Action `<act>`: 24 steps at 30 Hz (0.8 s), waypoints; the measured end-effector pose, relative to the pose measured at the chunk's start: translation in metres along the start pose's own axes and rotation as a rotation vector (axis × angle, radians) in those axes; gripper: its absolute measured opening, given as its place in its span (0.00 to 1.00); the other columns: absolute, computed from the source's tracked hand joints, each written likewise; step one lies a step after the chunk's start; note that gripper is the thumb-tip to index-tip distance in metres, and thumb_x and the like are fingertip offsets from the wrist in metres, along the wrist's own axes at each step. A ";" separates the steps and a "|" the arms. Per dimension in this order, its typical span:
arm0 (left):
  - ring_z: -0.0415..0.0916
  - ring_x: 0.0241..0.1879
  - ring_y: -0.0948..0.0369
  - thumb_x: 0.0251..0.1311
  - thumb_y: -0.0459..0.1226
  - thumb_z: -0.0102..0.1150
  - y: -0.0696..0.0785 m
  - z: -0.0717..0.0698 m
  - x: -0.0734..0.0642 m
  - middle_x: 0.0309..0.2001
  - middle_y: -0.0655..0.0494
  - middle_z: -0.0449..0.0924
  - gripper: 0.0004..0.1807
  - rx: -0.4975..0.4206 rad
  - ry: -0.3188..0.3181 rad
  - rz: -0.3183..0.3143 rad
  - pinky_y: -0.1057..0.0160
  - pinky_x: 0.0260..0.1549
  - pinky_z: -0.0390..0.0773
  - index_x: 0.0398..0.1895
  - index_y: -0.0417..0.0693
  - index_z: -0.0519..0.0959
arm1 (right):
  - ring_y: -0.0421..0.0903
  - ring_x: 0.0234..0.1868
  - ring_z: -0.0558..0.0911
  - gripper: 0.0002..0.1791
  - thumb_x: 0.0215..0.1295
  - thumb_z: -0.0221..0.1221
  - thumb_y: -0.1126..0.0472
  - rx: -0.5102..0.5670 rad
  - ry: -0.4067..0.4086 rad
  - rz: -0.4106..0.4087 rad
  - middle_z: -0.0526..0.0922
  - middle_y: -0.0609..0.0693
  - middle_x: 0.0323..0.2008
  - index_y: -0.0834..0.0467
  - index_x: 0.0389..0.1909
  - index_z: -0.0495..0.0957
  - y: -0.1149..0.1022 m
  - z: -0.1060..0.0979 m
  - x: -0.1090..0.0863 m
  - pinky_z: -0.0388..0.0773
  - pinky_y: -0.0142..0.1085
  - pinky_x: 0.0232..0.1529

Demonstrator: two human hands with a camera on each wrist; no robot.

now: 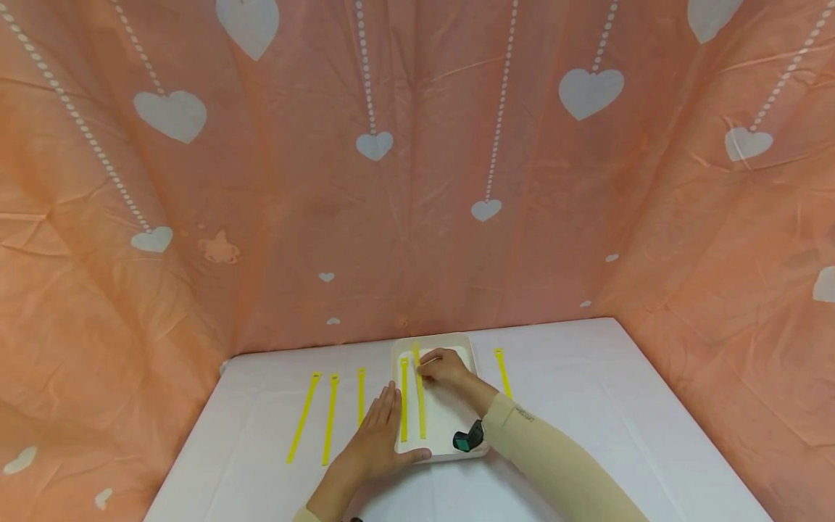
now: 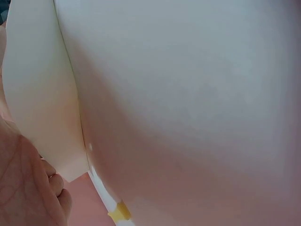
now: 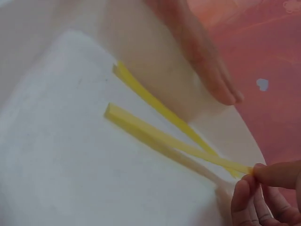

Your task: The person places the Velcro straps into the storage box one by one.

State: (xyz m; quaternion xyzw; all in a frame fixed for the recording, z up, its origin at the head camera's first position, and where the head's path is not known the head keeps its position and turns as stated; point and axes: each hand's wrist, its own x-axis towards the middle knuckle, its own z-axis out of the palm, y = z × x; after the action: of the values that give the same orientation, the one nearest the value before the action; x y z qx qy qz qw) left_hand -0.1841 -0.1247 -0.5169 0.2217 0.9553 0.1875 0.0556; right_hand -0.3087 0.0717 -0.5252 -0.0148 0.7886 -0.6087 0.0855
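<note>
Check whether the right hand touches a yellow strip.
Touching: the right wrist view shows the right hand pinching a yellow strip, with no gap between them.

At the lower middle of the head view, a white tray (image 1: 450, 338) holds two flat yellow strips. The right hand (image 1: 447, 367) pinches one strip (image 1: 420, 413) near its upper end, above its shadow. The other strip (image 1: 404, 406), with a slotted head at the top, lies just left. The left hand (image 1: 377, 437) rests against the tray's lower left corner, fingers straight. Three outer strips (image 1: 330, 420) lie left, one right strip (image 1: 503, 371) right.
</note>
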 end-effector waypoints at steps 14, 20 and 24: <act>0.40 0.86 0.40 0.62 0.72 0.63 0.001 -0.002 -0.001 0.86 0.33 0.40 0.70 0.001 0.009 0.003 0.41 0.83 0.50 0.84 0.27 0.46 | 0.41 0.24 0.80 0.08 0.64 0.70 0.70 0.011 0.008 -0.017 0.83 0.51 0.24 0.70 0.41 0.84 0.004 0.009 -0.002 0.81 0.30 0.29; 0.40 0.86 0.41 0.62 0.71 0.64 0.001 -0.002 -0.002 0.86 0.34 0.40 0.70 0.005 0.003 0.003 0.41 0.83 0.51 0.85 0.27 0.46 | 0.40 0.23 0.80 0.07 0.63 0.71 0.70 -0.008 0.024 -0.026 0.83 0.51 0.23 0.69 0.38 0.83 0.005 0.011 -0.002 0.80 0.30 0.28; 0.39 0.86 0.41 0.62 0.72 0.63 0.000 -0.001 -0.001 0.86 0.34 0.40 0.70 0.002 0.000 0.002 0.41 0.83 0.50 0.85 0.28 0.46 | 0.40 0.22 0.80 0.07 0.63 0.71 0.71 -0.018 0.023 -0.035 0.83 0.51 0.23 0.69 0.37 0.83 0.007 0.011 -0.002 0.80 0.30 0.27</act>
State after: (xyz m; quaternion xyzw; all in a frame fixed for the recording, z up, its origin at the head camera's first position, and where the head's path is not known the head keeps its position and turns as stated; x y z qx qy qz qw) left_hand -0.1829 -0.1252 -0.5158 0.2226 0.9553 0.1868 0.0551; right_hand -0.3045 0.0629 -0.5341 -0.0221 0.7945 -0.6032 0.0656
